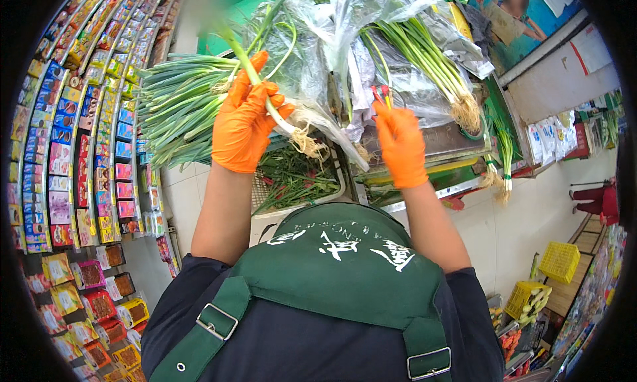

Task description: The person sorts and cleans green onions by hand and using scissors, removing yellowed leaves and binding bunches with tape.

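My left hand (244,118), in an orange glove, grips the pale stalk of a scallion (254,76). Its stringy roots (306,142) point down to the right, and its green top blurs toward the upper left. Behind that hand spreads a large heap of scallions (184,108). My right hand (398,138), also in an orange glove and blurred, has its fingertips at a small red-and-yellow object (383,95). Whether the fingers hold it or only touch it is unclear. A rooted bunch of scallions (428,58) lies on clear plastic sheeting (318,53) beyond the right hand.
Below the counter edge sits a plastic crate (343,175) of green trimmings (293,175). A tied scallion bunch (505,153) hangs over the right edge. Shelves of packaged snacks (64,128) rise at left. Yellow baskets (560,262) and a person in red (607,203) are at right.
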The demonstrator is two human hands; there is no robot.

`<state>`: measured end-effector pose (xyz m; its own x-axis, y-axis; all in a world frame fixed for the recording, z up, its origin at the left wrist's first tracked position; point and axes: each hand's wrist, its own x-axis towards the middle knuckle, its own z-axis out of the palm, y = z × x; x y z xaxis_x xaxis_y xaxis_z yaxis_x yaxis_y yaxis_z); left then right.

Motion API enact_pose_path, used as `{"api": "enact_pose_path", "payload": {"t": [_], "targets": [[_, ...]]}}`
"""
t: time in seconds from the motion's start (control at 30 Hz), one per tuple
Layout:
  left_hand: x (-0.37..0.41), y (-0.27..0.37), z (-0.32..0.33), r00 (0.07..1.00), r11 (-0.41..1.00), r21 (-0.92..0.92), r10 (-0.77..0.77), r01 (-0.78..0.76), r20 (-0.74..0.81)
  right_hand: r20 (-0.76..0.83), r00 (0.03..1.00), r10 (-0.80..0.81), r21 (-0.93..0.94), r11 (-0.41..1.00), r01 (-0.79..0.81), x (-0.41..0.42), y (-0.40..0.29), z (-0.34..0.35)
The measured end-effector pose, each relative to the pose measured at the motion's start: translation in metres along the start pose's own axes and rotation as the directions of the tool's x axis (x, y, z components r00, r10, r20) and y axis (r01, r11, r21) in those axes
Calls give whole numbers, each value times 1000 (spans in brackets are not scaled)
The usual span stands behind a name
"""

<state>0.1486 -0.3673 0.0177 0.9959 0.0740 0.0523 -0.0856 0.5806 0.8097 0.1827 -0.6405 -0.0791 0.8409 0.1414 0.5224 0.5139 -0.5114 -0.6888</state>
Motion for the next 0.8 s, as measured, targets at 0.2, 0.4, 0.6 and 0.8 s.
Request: {"api": "enact_pose_path", "payload": {"t": [0.2, 0.4, 0.6, 0.8], "targets": [[-8, -8, -11, 970, 971, 183, 184, -154, -159, 290, 948, 135, -503, 864, 31, 47, 50, 9], [-54, -6, -52, 834, 901, 372, 375, -225, -404, 339, 824, 454, -559, 802, -212, 57, 40, 24], [-108, -3, -86, 722, 939, 283, 332, -195, -607, 528, 762, 374, -108, 920, -377, 13, 39, -70], [-127, -5, -88, 732, 959, 139, 278, -246, -622, 214, 855, 473, 280, 808, -518, 2, 11, -88]]}}
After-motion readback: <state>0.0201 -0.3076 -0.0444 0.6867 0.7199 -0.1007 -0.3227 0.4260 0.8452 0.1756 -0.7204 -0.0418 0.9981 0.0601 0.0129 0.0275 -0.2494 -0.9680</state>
